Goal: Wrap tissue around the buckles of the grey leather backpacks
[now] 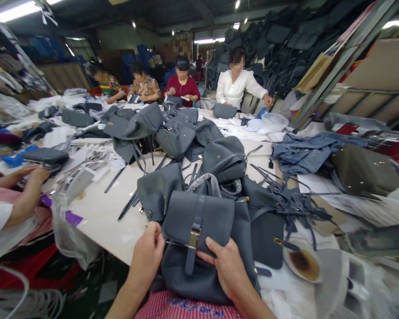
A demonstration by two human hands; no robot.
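Head view: a grey backpack [199, 226] at bottom centre of the frame, upright between both hands, its flap down and a strap [193, 217] fastened through a gold buckle [194, 238]. Left hand [146, 252] closed around the flap's left edge, fingers gripping; right hand [226, 268] gripping the bag's right side, thumb pressed on the flap's lower edge. Below the bag, a pink checked apron [186, 305]. Across the white table [99, 221], more grey backpacks [176, 137] heaped toward the centre, several with flaps and hardware already in place. Right of centre, a tangle of loose dark straps [295, 208], apparently unattached, and at lower right, a brown-stained saucer [302, 263]. Farther right, blue denim [306, 153] and an olive bag [365, 170]. At the left edge, a co-worker's hands [36, 175] beside a flat grey pouch [46, 156]. At upper centre, seated co-workers [236, 82] along the table's far side, with bags stacked high behind them at upper right.
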